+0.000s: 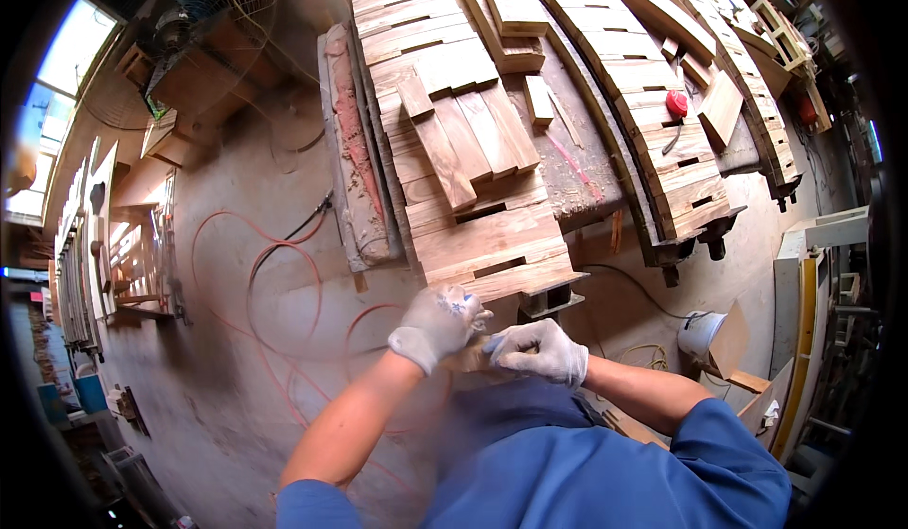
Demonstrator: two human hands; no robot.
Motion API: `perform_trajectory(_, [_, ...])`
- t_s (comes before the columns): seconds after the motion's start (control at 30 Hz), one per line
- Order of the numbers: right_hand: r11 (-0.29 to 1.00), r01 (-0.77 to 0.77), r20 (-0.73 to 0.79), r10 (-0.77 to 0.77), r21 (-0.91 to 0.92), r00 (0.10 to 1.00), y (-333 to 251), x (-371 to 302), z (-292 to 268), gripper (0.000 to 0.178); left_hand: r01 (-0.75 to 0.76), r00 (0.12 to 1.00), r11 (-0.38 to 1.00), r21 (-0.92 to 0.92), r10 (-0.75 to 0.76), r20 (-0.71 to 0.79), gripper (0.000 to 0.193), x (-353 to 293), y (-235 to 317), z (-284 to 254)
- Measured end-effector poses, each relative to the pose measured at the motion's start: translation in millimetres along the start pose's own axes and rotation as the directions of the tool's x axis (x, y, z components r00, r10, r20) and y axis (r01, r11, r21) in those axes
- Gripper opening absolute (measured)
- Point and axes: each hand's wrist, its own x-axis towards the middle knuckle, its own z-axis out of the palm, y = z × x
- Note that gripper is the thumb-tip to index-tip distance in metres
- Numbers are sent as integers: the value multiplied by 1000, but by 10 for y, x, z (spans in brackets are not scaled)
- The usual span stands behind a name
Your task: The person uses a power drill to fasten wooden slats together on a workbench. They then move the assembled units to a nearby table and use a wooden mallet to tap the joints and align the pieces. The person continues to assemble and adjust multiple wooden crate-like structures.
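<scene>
My left hand (pixel 441 325), in a pale work glove with blue marks on its back, is in front of the near end of a long row of wooden boards (pixel 492 245). Its fingers are curled closed. Close to its right, my right hand (pixel 541 351), gloved too, has its fingers bent together, with a bluish spot at the fingertips. A blurred tan shape (pixel 465 359) shows between and just below the hands; what it is, and what either hand grips, I cannot make out. Loose wooden blocks (pixel 440 156) lie on top of the boards.
Further board rows (pixel 653 104) run alongside on the right, with a red round tool (pixel 676 104) on one. An orange hose (pixel 317 293) coils on the floor at left. A white bucket (pixel 702 333) stands at right, and a caged fan (pixel 222 0) at far left.
</scene>
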Motion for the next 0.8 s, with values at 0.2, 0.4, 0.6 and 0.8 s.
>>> perform_trajectory(0.2, [925, 271, -73, -300, -265, 951, -287, 153, 529, 24, -9, 1000, 1000, -19, 9, 26, 30, -14, 8, 3])
perform_trajectory(0.4, [556, 652, 89, -722, -516, 686, 84, 629, 1346, 29, -9, 977, 995, -96, 30, 212, 28, 126, -64, -141])
perform_trajectory(0.6, [556, 555, 468, -306, -619, 829, -147, 859, 1616, 30, 7, 927, 989, -145, 48, 371, 35, 217, -144, -252])
perform_trajectory(0.8, [841, 223, 372, -28, -492, 928, 684, 1710, 2323, 46, -55, 934, 987, -149, 103, 342, 35, 270, -38, -353])
